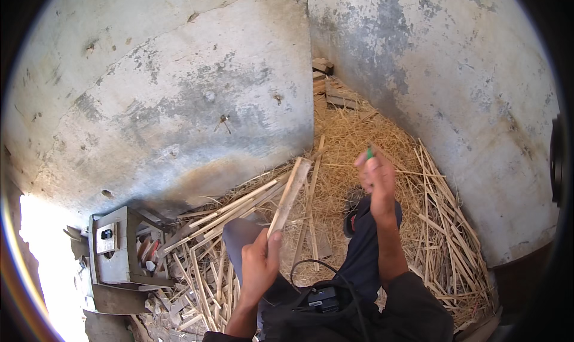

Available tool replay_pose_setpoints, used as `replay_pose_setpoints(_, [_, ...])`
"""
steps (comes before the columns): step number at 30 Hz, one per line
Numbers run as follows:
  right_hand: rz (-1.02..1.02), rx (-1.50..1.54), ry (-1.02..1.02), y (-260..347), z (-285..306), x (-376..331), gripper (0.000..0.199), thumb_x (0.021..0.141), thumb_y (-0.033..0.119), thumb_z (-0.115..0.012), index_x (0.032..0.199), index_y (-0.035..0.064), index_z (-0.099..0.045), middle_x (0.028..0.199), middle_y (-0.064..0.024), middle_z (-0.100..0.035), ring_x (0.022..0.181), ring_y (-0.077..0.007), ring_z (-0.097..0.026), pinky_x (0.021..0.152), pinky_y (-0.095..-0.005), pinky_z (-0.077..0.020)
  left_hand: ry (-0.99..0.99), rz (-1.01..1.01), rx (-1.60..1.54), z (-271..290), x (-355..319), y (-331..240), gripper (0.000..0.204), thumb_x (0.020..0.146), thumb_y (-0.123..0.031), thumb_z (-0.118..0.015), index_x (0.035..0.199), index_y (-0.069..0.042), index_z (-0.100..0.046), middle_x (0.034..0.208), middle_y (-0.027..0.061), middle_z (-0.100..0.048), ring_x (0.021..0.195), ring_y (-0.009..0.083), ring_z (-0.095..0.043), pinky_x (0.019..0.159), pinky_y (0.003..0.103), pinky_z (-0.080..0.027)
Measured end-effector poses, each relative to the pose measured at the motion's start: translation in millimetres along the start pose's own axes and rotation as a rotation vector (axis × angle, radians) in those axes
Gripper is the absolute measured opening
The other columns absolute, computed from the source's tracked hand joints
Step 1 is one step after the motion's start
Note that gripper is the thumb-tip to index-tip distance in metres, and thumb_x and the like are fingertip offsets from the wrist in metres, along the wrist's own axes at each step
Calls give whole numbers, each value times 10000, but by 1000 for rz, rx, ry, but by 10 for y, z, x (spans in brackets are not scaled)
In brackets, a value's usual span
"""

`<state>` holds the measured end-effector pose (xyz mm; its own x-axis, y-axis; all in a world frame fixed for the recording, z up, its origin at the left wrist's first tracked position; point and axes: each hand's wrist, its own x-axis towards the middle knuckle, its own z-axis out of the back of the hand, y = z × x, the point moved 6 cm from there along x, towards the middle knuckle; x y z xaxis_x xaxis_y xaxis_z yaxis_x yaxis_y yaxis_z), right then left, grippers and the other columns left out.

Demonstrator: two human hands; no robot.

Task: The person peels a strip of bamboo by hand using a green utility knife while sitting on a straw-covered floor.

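Observation:
My left hand (258, 267) is closed round the lower end of a broad split bamboo strip (290, 192). The strip slants up and away from me, its pale face showing. Raised to the right of it and apart from it is my right hand (378, 177), fingers curled and slightly blurred. A small green thing (369, 153), perhaps a tool's handle, shows at its fingertips; the rest of it is hidden or smeared, so I cannot tell its kind.
Many thin strips (209, 276) lie on the left, more (445, 234) along the right wall. Straw shavings (353, 133) cover the corner floor, with wood blocks (342, 98) behind. A worn box-like stand (116, 246) stands at the left. Two plaster walls (239, 79) meet ahead.

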<state>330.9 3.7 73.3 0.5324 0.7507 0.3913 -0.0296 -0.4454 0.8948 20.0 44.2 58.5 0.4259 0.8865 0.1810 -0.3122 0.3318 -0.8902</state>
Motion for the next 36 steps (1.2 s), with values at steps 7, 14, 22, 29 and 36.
replay_pose_setpoints(7, [-155,0,320,-60,-777,-225,297,1031,177,-740,1246,-26,-713,989,-25,-733,863,-98,-682,816,-253,-545,-63,-64,74,-85,9,24,242,1091,-167,-629,932,15,-640,572,170,-513,463,316,-517,500,420,-397])
replay_pose_setpoints(14, [-168,-13,277,-122,-771,-205,280,991,144,-803,1184,-53,-753,1020,-47,-775,901,-80,-703,805,-257,-555,-34,-134,146,-116,-6,-48,230,1069,-138,-645,900,14,-607,590,205,-546,534,438,-578,511,459,-423])
replay_pose_setpoints(22, [-247,73,318,-161,-704,-145,254,993,139,-780,1169,-43,-770,921,4,-745,820,-28,-641,739,-238,-507,164,-21,-87,-232,49,92,255,1108,-178,-593,960,23,-641,662,164,-592,575,317,-630,592,410,-463])
replay_pose_setpoints(29, [-264,-21,260,-178,-715,-108,228,993,125,-717,1155,-33,-747,840,-55,-740,642,-52,-604,576,-229,-439,359,160,-245,-324,155,298,227,1114,-211,-597,1060,-2,-666,828,88,-707,785,169,-709,716,360,-512])
replay_pose_setpoints(36, [-367,317,64,-424,-506,53,103,997,143,-686,987,58,-628,693,-53,-640,484,-39,-437,457,-226,-308,261,-23,-165,-125,202,355,373,1096,-223,-637,1381,11,-587,1241,161,-721,1135,234,-720,984,364,-547])
